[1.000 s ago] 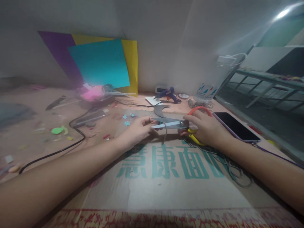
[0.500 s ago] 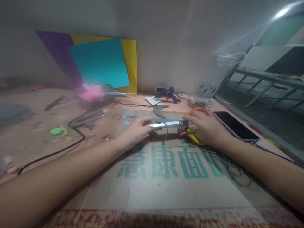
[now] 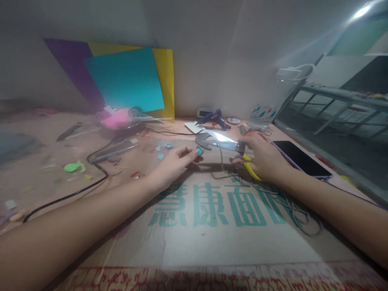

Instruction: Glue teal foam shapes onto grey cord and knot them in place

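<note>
My left hand (image 3: 183,159) pinches a small teal piece (image 3: 199,150) between thumb and fingertips; a short bit of cord seems to stick out beside it. My right hand (image 3: 262,155) is wrapped round scissors (image 3: 224,144) with a yellow and a red-orange handle. Their blades are parted and point left, just right of my left fingertips. A thin grey cord (image 3: 222,157) hangs at the blades and loops down to the cardboard; the exact contact is unclear. More cord (image 3: 303,220) lies tangled under my right forearm. Several small blue cutouts (image 3: 160,157) lie left of my left hand.
Printed cardboard (image 3: 194,246) covers the table's middle. Behind stand a glue gun (image 3: 214,118), a grey crescent cutout (image 3: 203,139) and a clear bottle (image 3: 263,115). A phone (image 3: 301,159) lies right. Coloured sheets (image 3: 125,81) lean on the wall; a black cable (image 3: 66,197) crosses scraps left.
The scissor blades, almost closed across the cord by my left fingers, have moved right and up and parted. The teal piece now shows in my left fingertips, and the cord's loop hangs further right.
</note>
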A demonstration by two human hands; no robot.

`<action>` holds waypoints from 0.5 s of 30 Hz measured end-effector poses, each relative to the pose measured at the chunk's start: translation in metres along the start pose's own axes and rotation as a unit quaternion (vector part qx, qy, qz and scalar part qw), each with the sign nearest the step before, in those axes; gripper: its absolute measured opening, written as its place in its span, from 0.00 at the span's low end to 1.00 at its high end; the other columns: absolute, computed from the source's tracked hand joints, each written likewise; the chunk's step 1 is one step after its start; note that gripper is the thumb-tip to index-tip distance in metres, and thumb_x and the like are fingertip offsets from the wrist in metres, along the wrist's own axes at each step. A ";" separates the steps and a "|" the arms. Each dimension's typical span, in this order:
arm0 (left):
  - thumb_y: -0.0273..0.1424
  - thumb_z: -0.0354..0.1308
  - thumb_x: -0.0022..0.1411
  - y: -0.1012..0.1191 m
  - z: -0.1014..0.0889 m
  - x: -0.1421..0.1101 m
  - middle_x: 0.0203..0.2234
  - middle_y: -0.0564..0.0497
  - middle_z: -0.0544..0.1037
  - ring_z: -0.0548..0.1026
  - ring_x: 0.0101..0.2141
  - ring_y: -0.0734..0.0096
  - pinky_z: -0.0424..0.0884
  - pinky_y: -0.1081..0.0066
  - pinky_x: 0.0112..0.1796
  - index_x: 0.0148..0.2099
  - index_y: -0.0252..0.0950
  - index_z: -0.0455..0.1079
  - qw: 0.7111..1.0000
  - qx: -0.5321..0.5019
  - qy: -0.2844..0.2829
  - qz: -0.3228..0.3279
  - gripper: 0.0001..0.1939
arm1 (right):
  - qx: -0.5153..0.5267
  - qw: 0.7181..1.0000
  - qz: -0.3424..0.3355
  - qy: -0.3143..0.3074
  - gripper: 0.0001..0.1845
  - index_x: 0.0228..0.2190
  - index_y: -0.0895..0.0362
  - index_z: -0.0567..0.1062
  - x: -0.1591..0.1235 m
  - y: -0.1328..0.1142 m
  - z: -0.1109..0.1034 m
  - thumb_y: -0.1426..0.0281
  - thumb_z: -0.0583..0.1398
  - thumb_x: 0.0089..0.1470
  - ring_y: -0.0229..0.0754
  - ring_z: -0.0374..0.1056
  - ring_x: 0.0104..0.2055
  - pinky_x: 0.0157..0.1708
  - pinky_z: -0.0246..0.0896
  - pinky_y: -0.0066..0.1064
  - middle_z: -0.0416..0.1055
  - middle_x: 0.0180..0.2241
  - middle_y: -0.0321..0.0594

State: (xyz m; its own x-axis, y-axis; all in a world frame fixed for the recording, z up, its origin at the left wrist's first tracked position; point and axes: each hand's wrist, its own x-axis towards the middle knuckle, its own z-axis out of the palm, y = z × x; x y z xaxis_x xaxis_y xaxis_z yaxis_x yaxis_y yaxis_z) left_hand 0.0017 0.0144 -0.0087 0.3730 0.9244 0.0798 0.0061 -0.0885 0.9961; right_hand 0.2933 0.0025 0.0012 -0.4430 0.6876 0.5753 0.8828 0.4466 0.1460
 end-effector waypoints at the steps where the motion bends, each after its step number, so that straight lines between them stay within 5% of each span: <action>1: 0.46 0.62 0.58 -0.001 0.000 0.000 0.33 0.49 0.79 0.75 0.33 0.70 0.69 0.70 0.37 0.35 0.34 0.71 1.000 -0.001 0.005 0.001 0.18 | 0.002 1.000 0.014 -0.005 0.22 0.44 0.55 0.70 0.000 0.003 0.002 0.51 0.61 0.56 0.52 0.69 0.41 0.36 0.63 0.39 0.71 0.40 0.47; 7: 0.44 0.62 0.59 -0.001 -0.001 0.001 0.33 0.50 0.78 0.73 0.30 0.74 0.68 0.72 0.35 0.36 0.34 0.70 1.000 -0.015 0.020 0.000 0.17 | 0.012 0.998 0.065 -0.023 0.26 0.47 0.54 0.69 0.000 0.019 0.012 0.52 0.63 0.53 0.53 0.70 0.40 0.34 0.63 0.39 0.72 0.44 0.47; 15: 0.45 0.61 0.60 0.004 -0.001 -0.003 0.32 0.52 0.76 0.73 0.30 0.74 0.67 0.73 0.34 0.36 0.35 0.67 0.999 -0.008 0.032 0.016 0.17 | 0.014 0.994 -0.101 0.034 0.24 0.45 0.57 0.70 0.003 0.033 0.004 0.54 0.63 0.53 0.51 0.67 0.40 0.38 0.63 0.40 0.70 0.39 0.48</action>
State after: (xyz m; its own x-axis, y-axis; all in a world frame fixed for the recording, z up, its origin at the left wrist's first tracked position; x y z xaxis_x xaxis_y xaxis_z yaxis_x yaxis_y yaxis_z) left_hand -0.0005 0.0121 -0.0049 0.3123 0.9432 0.1130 -0.0203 -0.1123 0.9935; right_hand 0.3207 0.0215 0.0047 -0.5977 0.5422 0.5906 0.7720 0.5880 0.2414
